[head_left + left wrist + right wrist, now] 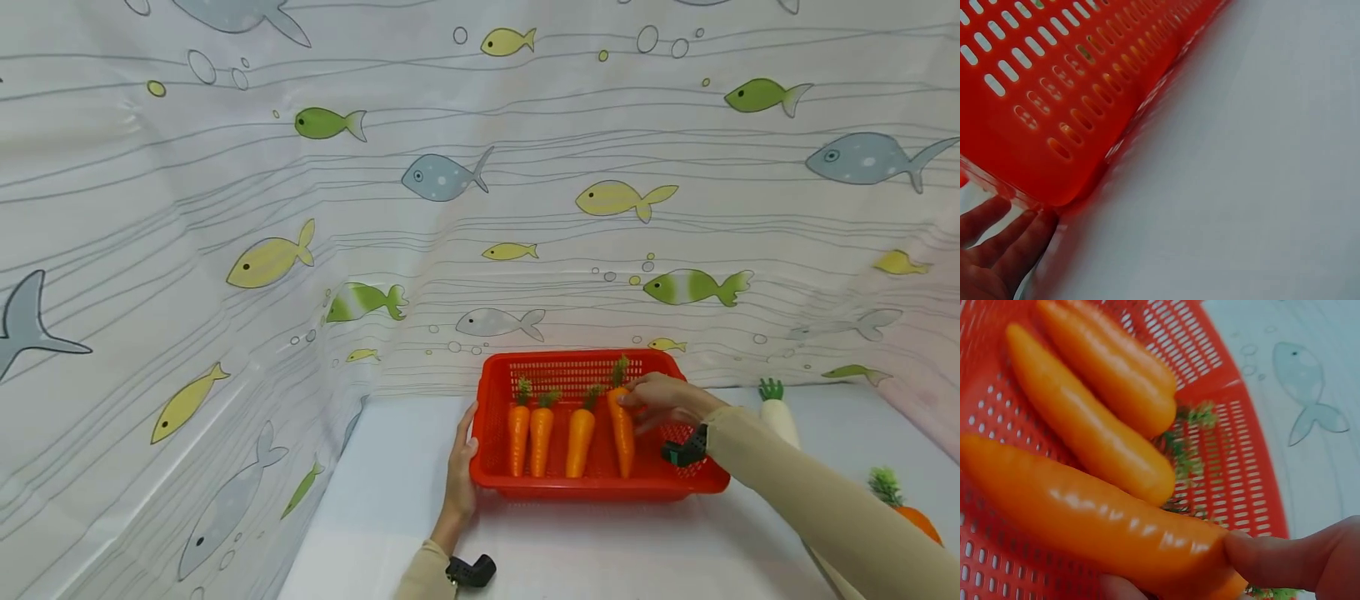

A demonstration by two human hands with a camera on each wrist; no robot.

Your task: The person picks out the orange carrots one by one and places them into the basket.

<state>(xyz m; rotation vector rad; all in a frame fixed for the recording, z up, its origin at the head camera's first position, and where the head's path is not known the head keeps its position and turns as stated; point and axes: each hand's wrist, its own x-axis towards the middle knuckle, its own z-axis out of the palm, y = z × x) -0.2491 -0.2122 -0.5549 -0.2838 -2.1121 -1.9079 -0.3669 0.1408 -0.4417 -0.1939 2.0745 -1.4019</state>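
A red plastic basket (pixel 600 487) with slotted walls stands against the back of the table. Inside it, towards the right, my right hand (pixel 663 398) pinches a carrot (pixel 622 429) near its leafy end; in the right wrist view the thumb (pixel 1272 559) presses on top of this carrot (pixel 1085 515). Three other carrots (pixel 581 442) lie side by side in the basket, green tops towards the back wall. My left hand (pixel 460 471) rests against the basket's left side, and the left wrist view shows its fingers (pixel 1019 240) extended at the rim.
Right of the basket lies a white radish (pixel 780 419) with a green top, partly behind the right forearm. An orange vegetable with a leafy top (pixel 917 521) sits at the far right. A fish-printed sheet (pixel 570 275) hangs behind and to the left of the white table (pixel 390 467).
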